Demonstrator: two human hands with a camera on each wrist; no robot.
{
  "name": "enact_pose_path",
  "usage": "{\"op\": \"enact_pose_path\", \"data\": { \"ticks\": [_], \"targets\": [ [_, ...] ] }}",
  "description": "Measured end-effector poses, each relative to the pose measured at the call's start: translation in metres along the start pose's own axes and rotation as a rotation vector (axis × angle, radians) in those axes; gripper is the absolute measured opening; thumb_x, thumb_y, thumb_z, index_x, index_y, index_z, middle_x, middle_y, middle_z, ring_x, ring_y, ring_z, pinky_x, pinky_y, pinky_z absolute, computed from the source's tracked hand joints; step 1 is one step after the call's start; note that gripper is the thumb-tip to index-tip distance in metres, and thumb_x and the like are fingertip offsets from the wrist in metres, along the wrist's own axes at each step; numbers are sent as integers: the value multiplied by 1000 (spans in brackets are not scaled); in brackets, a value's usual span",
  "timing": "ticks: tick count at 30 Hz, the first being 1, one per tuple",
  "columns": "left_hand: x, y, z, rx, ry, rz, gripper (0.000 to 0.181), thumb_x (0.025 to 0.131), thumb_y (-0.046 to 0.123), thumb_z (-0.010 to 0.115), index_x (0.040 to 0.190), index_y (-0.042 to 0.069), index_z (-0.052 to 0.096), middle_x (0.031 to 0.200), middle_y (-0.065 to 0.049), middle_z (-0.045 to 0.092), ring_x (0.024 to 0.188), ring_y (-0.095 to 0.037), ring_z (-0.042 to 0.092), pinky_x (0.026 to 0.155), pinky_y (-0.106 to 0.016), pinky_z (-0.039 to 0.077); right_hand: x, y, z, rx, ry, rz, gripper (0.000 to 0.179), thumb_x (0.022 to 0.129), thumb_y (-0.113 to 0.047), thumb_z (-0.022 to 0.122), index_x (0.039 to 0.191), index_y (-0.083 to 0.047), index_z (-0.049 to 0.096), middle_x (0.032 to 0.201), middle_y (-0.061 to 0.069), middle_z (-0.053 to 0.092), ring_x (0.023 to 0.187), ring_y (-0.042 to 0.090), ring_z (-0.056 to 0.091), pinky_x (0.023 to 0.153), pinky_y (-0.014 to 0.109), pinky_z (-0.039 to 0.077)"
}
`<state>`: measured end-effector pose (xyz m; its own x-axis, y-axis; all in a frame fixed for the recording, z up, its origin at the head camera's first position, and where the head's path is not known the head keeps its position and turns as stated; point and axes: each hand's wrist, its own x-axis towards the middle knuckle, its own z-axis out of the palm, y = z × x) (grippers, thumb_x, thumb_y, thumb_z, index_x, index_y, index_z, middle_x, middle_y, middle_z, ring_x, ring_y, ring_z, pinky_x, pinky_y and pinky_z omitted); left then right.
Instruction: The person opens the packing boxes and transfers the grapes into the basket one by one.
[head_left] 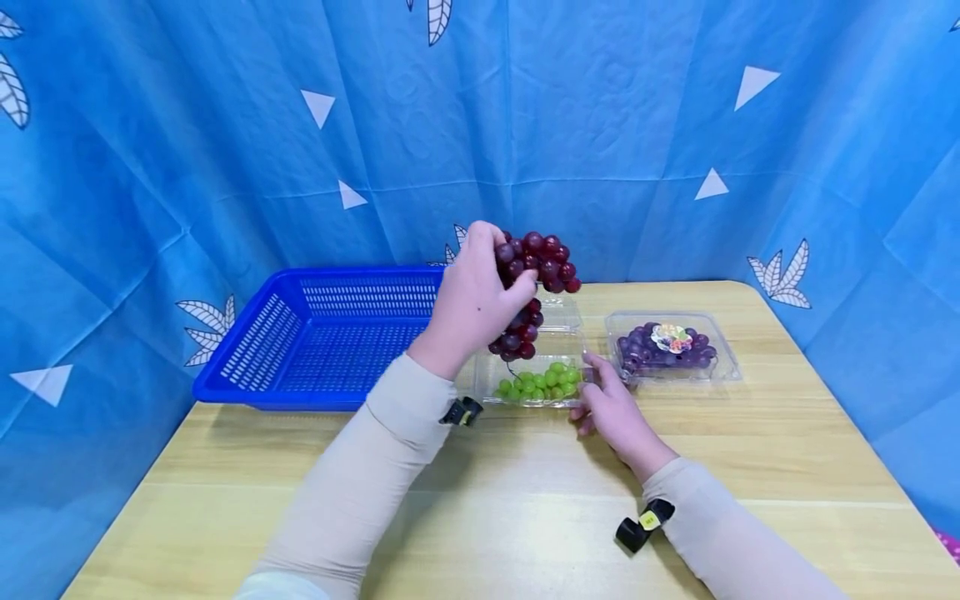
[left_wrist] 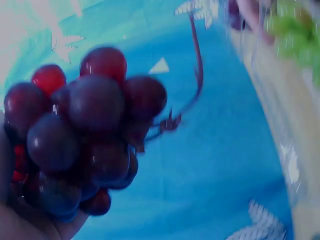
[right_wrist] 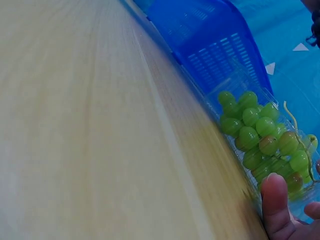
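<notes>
My left hand (head_left: 468, 304) holds up a bunch of dark red grapes (head_left: 542, 257), its fingers curled round the upper part. In the left wrist view these grapes (left_wrist: 95, 107) fill the left side, with a thin brown stem trailing off to the right. Under the hanging bunch, an open clear plastic box (head_left: 487, 383) contains green grapes (head_left: 542, 383). My right hand (head_left: 617, 410) grips the box at its front right corner. In the right wrist view the thumb (right_wrist: 275, 197) stands against the end of the box, close beside the green grapes (right_wrist: 257, 127).
A blue slotted plastic basket (head_left: 247, 383) sits at the left of the wooden table (head_left: 525, 508). To the right stands a closed clear box (head_left: 723, 362) of purple grapes with a fruit label. Blue patterned curtain (head_left: 570, 125) hangs along the table's back and sides.
</notes>
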<state>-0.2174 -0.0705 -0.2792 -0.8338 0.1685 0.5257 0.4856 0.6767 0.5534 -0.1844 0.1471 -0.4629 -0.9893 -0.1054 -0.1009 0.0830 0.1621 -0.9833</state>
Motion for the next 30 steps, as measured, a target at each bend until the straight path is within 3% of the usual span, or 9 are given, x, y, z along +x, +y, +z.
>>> {"op": "enact_pose_path", "data": {
  "ticks": [8, 15, 23, 30],
  "targets": [
    [25, -28, -47, 135, -70, -86, 40, 95, 38, 67, 112, 13, 41, 101, -4, 50, 83, -27, 57, 73, -43, 51, -1, -1, 1, -21, 4, 5, 67, 98, -9, 44, 161, -13, 20, 146, 20, 40, 79, 32, 63, 58, 41, 58],
    [46, -67, -74, 212, -258, -267, 45, 99, 46, 60, 118, 10, 40, 99, -11, 53, 88, -31, 57, 75, -46, 48, -1, 1, 1, -15, 7, 11, 66, 99, -10, 44, 161, -13, 20, 143, 21, 42, 78, 32, 63, 57, 42, 58],
    [45, -128, -86, 246, -356, -391, 55, 99, 50, 59, 124, 5, 40, 105, -18, 54, 98, -36, 54, 81, -50, 46, -1, 3, 2, -10, 16, 15, 65, 99, -10, 44, 160, -13, 22, 136, 22, 46, 77, 32, 63, 57, 42, 58],
    [40, -161, -78, 290, -507, -400, 54, 100, 42, 60, 126, -1, 41, 119, -24, 55, 108, -39, 55, 92, -56, 46, 0, 3, 2, -19, 16, 8, 64, 98, -9, 45, 159, -13, 25, 132, 22, 48, 77, 32, 63, 57, 43, 58]
  ]
}}
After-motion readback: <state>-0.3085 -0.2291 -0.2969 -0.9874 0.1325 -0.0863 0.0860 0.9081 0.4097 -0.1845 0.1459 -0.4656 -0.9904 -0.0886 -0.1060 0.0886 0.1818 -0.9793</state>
